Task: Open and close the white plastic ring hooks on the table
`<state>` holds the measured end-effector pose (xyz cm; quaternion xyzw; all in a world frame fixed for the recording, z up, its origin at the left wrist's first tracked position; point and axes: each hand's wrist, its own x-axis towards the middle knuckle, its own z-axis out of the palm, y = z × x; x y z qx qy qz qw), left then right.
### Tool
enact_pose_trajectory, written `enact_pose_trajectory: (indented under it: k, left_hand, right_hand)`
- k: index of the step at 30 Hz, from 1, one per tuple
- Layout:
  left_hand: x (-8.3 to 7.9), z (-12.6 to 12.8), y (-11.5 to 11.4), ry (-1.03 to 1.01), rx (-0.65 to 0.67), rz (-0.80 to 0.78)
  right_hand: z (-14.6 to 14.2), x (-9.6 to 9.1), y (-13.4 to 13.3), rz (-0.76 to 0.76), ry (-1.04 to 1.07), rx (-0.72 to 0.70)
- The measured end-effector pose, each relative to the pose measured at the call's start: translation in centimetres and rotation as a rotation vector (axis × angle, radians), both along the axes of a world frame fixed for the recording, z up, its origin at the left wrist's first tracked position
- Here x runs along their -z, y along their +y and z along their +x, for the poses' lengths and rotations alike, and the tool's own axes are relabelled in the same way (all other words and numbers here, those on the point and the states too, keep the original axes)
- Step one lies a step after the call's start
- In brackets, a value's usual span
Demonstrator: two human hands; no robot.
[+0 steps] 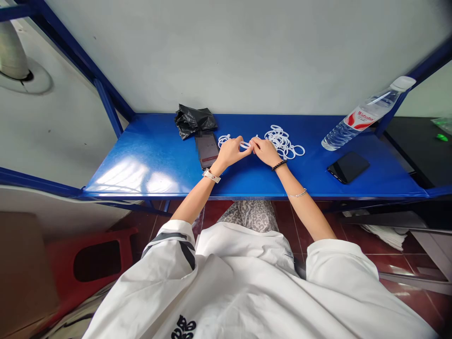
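Over the middle of the blue table, my left hand [231,153] and my right hand [265,151] meet at the fingertips. Both are closed in a pinch on one white plastic ring [244,145], which shows between thumb and fingers of the left hand. A loose pile of similar white rings [282,141], some with a small eyelet, lies just beyond and to the right of my right hand. Behind my left hand are one or more white rings [223,140], partly covered by its fingers.
A dark phone [207,149] lies left of my left hand, with a crumpled black plastic bag [195,120] behind it. At the right stand a water bottle [367,115] and a second black phone [348,167]. Blue metal posts [109,106] frame the table [169,153]; a wall backs it.
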<state>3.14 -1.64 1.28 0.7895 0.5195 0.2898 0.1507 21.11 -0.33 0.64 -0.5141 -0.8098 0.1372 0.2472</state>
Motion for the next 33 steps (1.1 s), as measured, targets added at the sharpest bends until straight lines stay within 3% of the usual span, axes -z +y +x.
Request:
enact_pose_trajectory:
  k: [7, 13, 25, 33]
  left_hand:
    - [0.3, -0.9, 0.7, -0.021, -0.185, 0.048]
    - [0.7, -1.8, 1.3, 0.154, -0.347, 0.077]
    - [-0.8, -1.7, -0.1, 0.443, -0.307, -0.076]
    - [-0.8, -1.6, 0.1, 0.437, -0.275, -0.021]
  right_hand:
    - [0.1, -0.1, -0.1, -0.009, 0.021, 0.065]
    - [0.4, -0.1, 0.3, 0.04, 0.095, 0.195]
    - [1.0, 1.3, 1.1, 0.124, 0.007, 0.184]
    - [1.0, 1.3, 1.0, 0.104, -0.175, 0.155]
